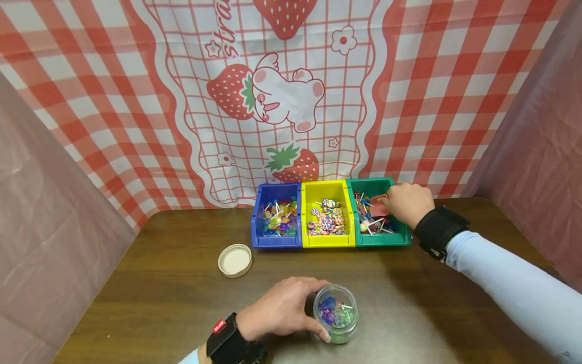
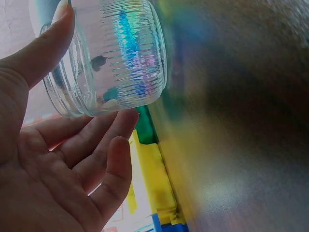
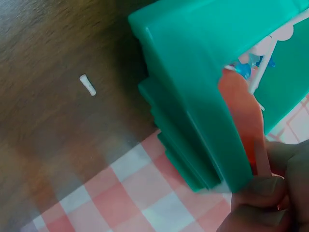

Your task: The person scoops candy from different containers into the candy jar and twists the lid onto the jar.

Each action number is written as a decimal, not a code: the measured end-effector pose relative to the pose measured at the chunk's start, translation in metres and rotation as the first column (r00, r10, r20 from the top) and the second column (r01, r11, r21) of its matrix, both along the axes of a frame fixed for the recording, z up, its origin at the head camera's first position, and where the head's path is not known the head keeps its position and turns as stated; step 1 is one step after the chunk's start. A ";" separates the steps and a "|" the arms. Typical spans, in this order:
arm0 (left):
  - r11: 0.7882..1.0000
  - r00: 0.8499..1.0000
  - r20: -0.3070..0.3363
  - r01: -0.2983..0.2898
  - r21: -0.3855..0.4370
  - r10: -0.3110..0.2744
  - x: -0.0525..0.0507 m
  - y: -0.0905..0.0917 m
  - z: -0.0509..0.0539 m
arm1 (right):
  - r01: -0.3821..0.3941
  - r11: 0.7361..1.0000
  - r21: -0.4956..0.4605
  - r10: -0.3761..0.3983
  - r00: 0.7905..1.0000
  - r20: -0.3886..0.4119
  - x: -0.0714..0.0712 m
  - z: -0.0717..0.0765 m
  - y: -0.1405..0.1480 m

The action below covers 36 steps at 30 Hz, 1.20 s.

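On the table's near side, my left hand (image 1: 283, 309) holds a clear glass jar (image 1: 335, 314), thumb on the near side and fingers around the far side. Blue, purple and green candy-like pieces, one with a white stick, lie inside the lidless jar. In the left wrist view the ribbed jar (image 2: 130, 53) stands close to the table. At the far right, my right hand (image 1: 411, 203) pinches a pinkish-red scoop (image 1: 379, 206) over the green bin (image 1: 403, 238). Small lollipop-like pieces (image 1: 372, 224) surround the scoop, whose lower end is partly hidden by the bin wall in the right wrist view.
A yellow bin (image 1: 328, 242) with swirled lollipops and a blue bin (image 1: 277, 242) with colourful candies adjoin the green one. A pale round lid (image 1: 235, 260) lies left of them. One small white stick (image 3: 88, 84) lies on the table. Checked cloth (image 1: 423, 101) hangs behind.
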State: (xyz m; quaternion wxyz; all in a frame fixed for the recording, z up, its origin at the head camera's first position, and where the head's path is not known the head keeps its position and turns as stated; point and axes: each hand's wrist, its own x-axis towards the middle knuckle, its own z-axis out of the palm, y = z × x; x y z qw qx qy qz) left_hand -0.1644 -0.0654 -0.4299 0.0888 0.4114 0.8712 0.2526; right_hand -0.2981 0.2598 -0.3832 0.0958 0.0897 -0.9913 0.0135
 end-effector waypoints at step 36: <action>1.000 1.000 0.009 0.010 0.000 -0.010 0.000 -0.001 0.001 | 0.055 0.998 -0.033 -0.055 0.998 0.008 -0.014 -0.011 -0.002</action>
